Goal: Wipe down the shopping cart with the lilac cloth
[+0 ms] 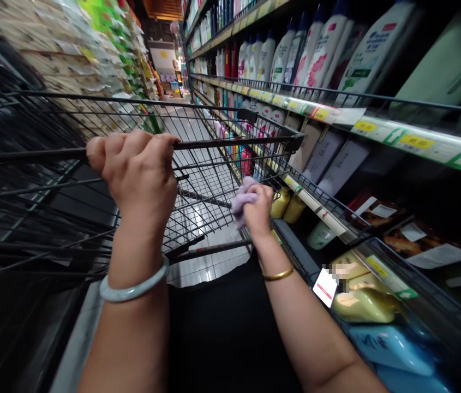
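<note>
My left hand [138,169] is wrapped around the top rim bar of a black wire shopping cart [214,143] in front of me; a pale jade bangle sits on that wrist. My right hand [258,210], with a gold bangle on its wrist, is closed on a crumpled lilac cloth [241,199]. It holds the cloth against the cart's wire side near the lower right corner. The cart basket looks empty.
A store aisle with a glossy tiled floor [197,267] runs ahead. Shelves on the right [377,128] hold white shampoo bottles, boxes and yellow and blue bottles lower down. Packaged goods are stacked on the left [91,49]. A dark cart or rack stands at the far left.
</note>
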The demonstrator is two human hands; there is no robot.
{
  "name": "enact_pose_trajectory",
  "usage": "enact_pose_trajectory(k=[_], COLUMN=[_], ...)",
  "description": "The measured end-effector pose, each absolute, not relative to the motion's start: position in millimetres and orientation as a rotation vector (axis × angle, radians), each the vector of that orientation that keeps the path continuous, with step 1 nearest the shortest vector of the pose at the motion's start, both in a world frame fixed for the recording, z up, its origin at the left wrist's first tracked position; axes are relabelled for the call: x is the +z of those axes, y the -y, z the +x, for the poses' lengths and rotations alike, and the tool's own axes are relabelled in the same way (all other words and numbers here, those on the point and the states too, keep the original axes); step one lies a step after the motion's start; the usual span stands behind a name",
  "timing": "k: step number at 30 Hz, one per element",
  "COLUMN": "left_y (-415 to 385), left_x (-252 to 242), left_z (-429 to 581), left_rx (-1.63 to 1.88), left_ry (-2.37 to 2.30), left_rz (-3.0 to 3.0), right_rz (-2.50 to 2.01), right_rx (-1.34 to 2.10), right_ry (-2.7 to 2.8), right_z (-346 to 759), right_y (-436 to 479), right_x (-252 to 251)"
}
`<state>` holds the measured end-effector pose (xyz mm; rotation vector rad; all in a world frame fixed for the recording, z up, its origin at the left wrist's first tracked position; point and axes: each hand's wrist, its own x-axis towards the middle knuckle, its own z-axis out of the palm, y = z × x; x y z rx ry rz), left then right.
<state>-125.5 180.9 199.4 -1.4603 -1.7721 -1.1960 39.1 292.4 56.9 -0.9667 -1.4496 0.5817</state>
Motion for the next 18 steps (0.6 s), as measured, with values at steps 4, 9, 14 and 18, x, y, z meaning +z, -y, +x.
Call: enact_pose_trajectory(k=[4,9,14,18], left_y=[-181,-181,-178,-175], left_x=[199,197,196,195], left_z=[-125,-126,-127,-125], left_rx=[-1.19,-1.188,-1.023,-1.134], left_ry=[1.802,1.796,1.797,1.753], left_rz=[-1.463,-1.472,-1.459,-1.532], right_rz=[-1.119,-0.811,-0.951,-0.941], right_rx=[0.509,0.509,0.405,0.388], right_ry=[1.404,1.935,1.692,1.853], right_z=[42,14,18,6], right_y=[-294,-250,-262,-245], right_x=[54,54,58,51])
